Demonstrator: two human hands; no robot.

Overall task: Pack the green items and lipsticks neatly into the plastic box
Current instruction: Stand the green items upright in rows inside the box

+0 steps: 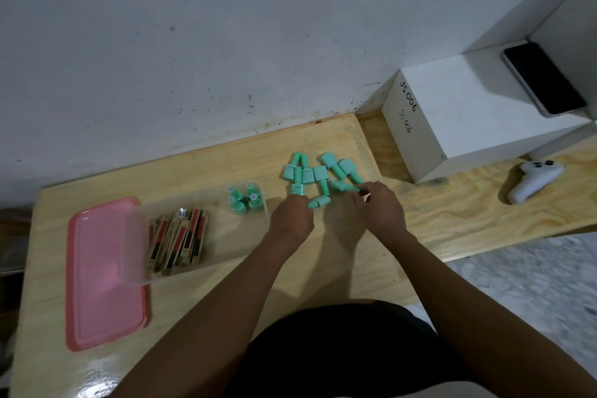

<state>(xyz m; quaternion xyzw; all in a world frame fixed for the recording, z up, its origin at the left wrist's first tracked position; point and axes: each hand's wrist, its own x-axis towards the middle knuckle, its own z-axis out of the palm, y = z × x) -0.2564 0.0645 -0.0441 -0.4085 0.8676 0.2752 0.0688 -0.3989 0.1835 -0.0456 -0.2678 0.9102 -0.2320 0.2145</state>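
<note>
Several mint-green bottles point(318, 171) lie in a loose cluster on the wooden table. My left hand point(292, 218) closes its fingers on one upright green bottle point(298, 189) at the cluster's left edge. My right hand point(379, 207) pinches another green bottle point(343, 186) lying at the cluster's front right. Left of both hands lies the clear plastic box point(135, 252). It holds several boxed lipsticks point(179, 239) in its left half and several green bottles point(244, 199) standing in its far right corner.
A pink lid point(103, 275) lies flat to the left of the box, partly under it. A white carton marked "JS 006" point(452, 119) stands at the back right with a dark phone point(542, 77) on it. A white controller point(533, 182) lies at the far right.
</note>
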